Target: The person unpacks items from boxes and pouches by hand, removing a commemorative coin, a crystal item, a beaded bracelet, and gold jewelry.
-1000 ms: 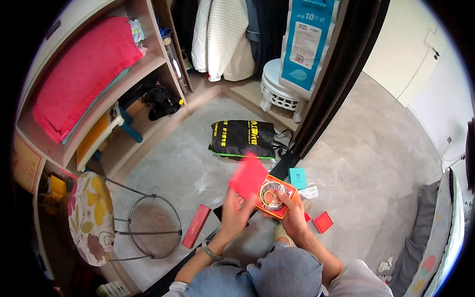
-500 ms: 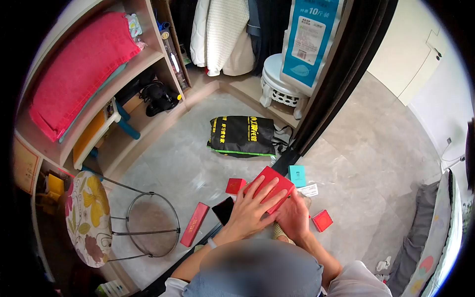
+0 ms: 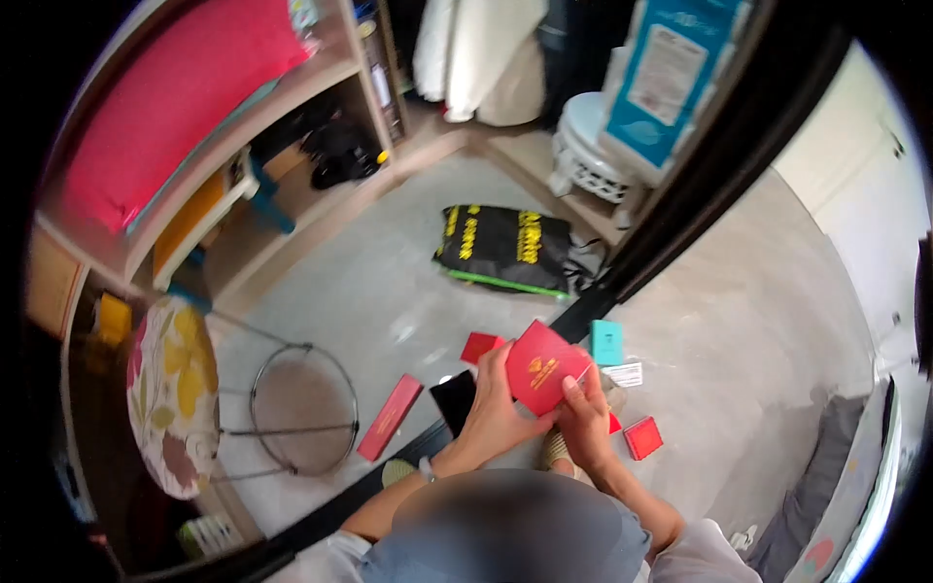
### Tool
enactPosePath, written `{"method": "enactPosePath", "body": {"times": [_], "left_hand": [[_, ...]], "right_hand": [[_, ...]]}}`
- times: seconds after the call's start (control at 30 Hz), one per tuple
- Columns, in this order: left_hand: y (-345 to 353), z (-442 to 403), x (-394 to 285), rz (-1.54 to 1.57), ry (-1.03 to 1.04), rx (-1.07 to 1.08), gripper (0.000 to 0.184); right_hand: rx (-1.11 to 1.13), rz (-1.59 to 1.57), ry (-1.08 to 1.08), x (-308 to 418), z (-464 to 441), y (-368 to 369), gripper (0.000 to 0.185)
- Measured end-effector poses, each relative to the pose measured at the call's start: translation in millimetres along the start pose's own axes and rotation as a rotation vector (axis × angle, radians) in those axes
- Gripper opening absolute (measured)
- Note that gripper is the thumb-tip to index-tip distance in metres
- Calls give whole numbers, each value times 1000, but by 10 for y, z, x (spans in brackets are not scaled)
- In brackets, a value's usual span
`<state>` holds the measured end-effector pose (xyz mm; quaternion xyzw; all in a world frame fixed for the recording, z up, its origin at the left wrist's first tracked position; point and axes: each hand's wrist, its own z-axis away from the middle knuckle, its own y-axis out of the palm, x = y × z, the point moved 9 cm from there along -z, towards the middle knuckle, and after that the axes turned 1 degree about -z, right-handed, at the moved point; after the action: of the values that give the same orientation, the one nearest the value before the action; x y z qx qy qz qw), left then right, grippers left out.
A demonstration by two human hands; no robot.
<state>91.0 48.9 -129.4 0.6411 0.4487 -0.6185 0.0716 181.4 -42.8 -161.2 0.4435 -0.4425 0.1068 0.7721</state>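
Observation:
A red box (image 3: 540,365) with small gold print on its face is held up between both hands. My left hand (image 3: 494,403) grips its left side, fingers partly behind it. Closed on the lower right edge is my right hand (image 3: 585,413), its thumb on the front. Around them on the floor lie a smaller red box (image 3: 480,347), a black flat item (image 3: 453,400), a long red box (image 3: 390,418), a teal box (image 3: 606,342), a white printed slip (image 3: 624,374) and a small red scalloped box (image 3: 642,438).
A black bag with yellow lettering (image 3: 505,248) lies beyond the hands, beside a dark door track (image 3: 590,309). On the left stands a flowered stool (image 3: 177,389) with a metal frame. Shelves (image 3: 219,291) line the left side; a white stool (image 3: 586,136) stands at the back.
My left hand has moved from the top of the red box to its left side, uncovering the gold-printed face. My right thumb now rests on the front. The camera view has shifted.

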Motion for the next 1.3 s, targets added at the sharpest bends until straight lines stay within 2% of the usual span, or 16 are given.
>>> {"method": "enactPosePath", "body": {"times": [0.07, 0.2, 0.3, 0.33, 0.4, 0.5, 0.53, 0.6, 0.67, 0.77, 0.9, 0.97, 1.03, 1.2, 1.23, 1.3], "left_hand": [[-50, 28, 133, -56, -44, -4, 104], [-75, 82, 500, -130, -71, -31, 103], [-310, 84, 871, -120, -254, -129, 94], [-438, 61, 1073, -221, -221, -229, 87], [-613, 78, 1736, -303, -356, -276, 85], [-754, 220, 2534, -358, -524, -246, 88], [-775, 251, 2647, -356, -524, -250, 88], [-731, 281, 2779, -616, -473, -147, 91], [-671, 363, 2920, -609, -468, -121, 96], [-687, 405, 2890, -621, -457, -167, 105], [-809, 570, 2755, -658, -390, -205, 105], [-966, 802, 2631, -612, -398, -245, 101], [-1045, 1219, 2621, -628, -532, -207, 96], [-1010, 1953, 2747, -720, -668, -28, 66], [-1034, 1929, 2555, -753, -635, -106, 59], [-1086, 1807, 2271, -707, -575, -171, 59]], "right_hand": [[15, 1, 160, -277, -47, -107, 50], [139, 141, 266, -556, -96, -3, 48], [160, 251, 385, -787, -137, -15, 49], [162, 296, 393, -842, -140, -2, 50], [247, 292, 423, -942, -129, 26, 49], [337, 322, 486, -987, -103, 41, 48], [333, 342, 533, -1024, -88, 20, 47], [320, 362, 542, -1052, -81, -8, 45], [290, 383, 554, -1083, -52, -91, 42], [381, 432, 599, -1219, 3, -137, 37], [454, 483, 696, -1260, 123, -115, 31], [472, 492, 686, -1245, 146, -131, 30], [435, 538, 649, -1232, 137, -251, 30], [420, 545, 656, -1298, 157, -364, 30], [438, 552, 655, -1299, 155, -337, 30], [442, 557, 648, -1285, 147, -305, 31]]}}
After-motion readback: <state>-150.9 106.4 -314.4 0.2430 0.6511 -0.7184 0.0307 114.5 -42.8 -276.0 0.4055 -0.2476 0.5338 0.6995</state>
